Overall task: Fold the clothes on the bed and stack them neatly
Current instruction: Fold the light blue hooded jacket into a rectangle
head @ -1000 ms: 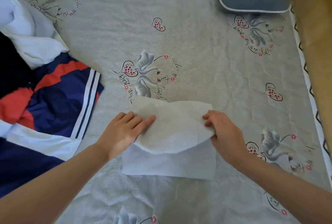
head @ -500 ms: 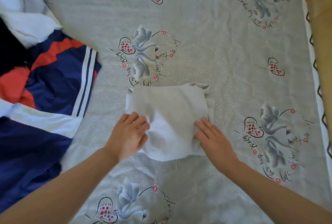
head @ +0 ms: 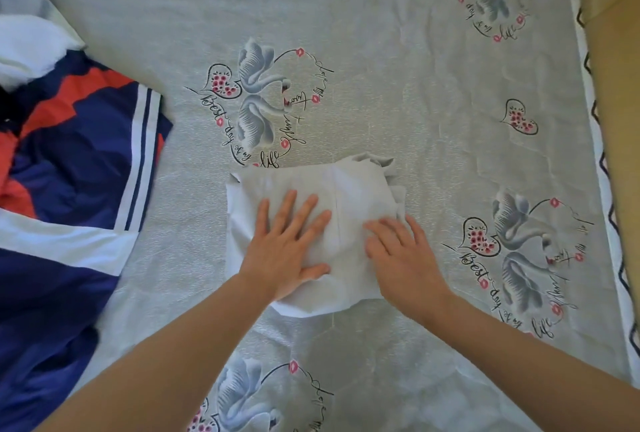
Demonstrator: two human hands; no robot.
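From the head camera, a small pale grey-white folded cloth garment [head: 349,189] lies on the bed, just below the middle swan-and-heart print of the sheet. The left hand [head: 287,244] lies flat on the garment's left half, fingers straight and spread, grasping nothing. The right hand [head: 401,251] presses its right half, also flat with relaxed fingers, gripping nothing.

This looks like the flattening of a finished fold. To do it well, I judge the palms should sweep outward from the centre seam and tuck in the bunched edge at the garment's far right corner, so it stacks squarely.

The grey quilted bed sheet [head: 398,68] carries swan prints. Left of the garment, well apart, lies an unfolded navy, red and white striped garment [head: 79,154], with white clothing [head: 27,47] beyond it. Far right of the garment runs a tan wall [head: 620,85].
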